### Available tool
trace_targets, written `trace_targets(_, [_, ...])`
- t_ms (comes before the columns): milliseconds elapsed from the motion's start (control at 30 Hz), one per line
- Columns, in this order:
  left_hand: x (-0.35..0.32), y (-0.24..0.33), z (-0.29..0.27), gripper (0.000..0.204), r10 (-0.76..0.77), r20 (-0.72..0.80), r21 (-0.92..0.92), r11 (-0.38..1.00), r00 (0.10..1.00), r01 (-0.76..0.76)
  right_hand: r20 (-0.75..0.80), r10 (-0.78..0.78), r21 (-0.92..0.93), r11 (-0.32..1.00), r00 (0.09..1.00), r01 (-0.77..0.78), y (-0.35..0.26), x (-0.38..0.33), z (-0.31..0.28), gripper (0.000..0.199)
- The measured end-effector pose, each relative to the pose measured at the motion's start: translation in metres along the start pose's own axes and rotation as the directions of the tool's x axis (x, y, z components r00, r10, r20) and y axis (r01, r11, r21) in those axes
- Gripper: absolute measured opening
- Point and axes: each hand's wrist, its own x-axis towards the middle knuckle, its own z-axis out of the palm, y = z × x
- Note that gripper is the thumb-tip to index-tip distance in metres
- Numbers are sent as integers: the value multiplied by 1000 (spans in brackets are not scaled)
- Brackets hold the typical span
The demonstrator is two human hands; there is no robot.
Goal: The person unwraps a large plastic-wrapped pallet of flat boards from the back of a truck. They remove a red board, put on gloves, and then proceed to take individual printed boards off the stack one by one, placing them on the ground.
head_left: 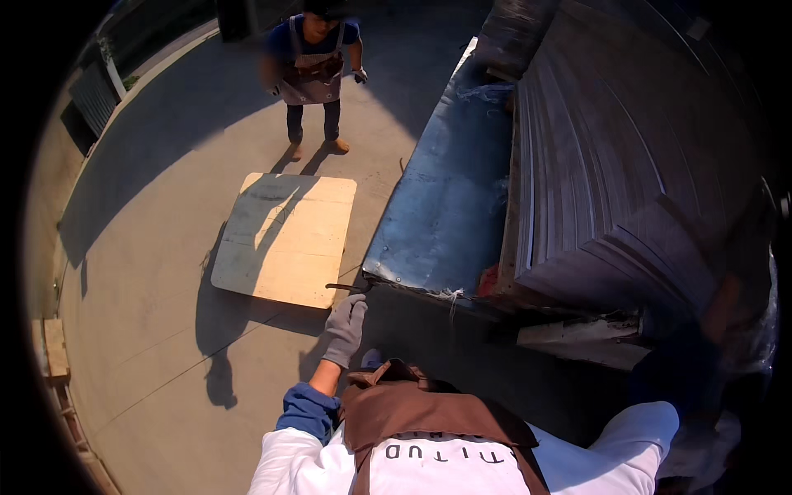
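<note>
My left hand (345,328), in a grey glove, is closed at the near corner of a metal-covered table (437,194). A thin dark bar (346,287) sticks out from its fingertips toward the left, and the fingers seem wrapped round it. Over on the right, my right arm reaches into deep shadow beside a tall stack of thin boards (594,165). Of my right hand (726,299) only a dim patch shows, near the stack's lower end, and its fingers cannot be made out.
A pale board (301,239) with rounded corners lies left of the table, partly shaded. Beyond it stands a person (313,66) in an apron, facing me. A wooden beam (582,334) sits under the stack. Clear plastic wrap (767,305) hangs at the far right.
</note>
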Motion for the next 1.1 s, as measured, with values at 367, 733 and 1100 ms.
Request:
trace_targets(367, [218,368,29,44,942,163,-51,304,292,-951,135,64,414,903,989,-116,-73,66,24,58])
trace_targets(733, [269,502,105,88,991,114,-55,79,72,-995,-18,-67,424,903,998,69,-67,84,41,68])
trace_targets(1100, [288,540,107,104,982,161,-84,115,101,-990,-11,-20,403,915,1000,22,-66,81,47,83])
